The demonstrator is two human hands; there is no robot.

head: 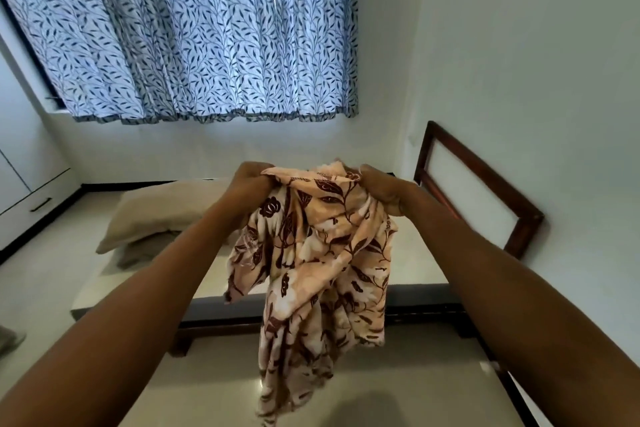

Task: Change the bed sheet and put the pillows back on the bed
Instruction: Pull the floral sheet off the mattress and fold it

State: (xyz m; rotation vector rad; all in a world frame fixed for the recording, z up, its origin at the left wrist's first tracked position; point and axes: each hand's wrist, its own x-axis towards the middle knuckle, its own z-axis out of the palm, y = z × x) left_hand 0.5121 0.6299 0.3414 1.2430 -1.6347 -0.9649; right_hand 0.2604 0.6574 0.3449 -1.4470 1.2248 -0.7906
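the likeliest slip from here is a bad throw: the bed sheet (311,253) is gripped as one tangled bunch, so if it is flung out like this it may land twisted or crosswise on the bare mattress (415,260) beyond and below the hands. no clean edge or corner shows in either grip. its lowest folds hang well under the hands, close to the glossy floor (207,392), and could drag there or get stepped on. the pillows (156,215), out past the left hand and seemingly on the far end of the mattress, might get buried when the cloth spreads - i cannot tell for sure whether they rest on it or behind it.

both arms are stretched forward. the left hand (254,180) has its fingers curled round a gathered top fold, and the right hand (379,189) clutches a thicker wad beside it, the two hands near each other with cloth bridging them.

the sheet is thin, soft cotton-like fabric - peach and cream with dark brown flowers and leaves, creased, a frayed edge showing under the left hand. it will likely drape limply and catch air.

a wooden headboard (478,191) stands to the right of the right hand.
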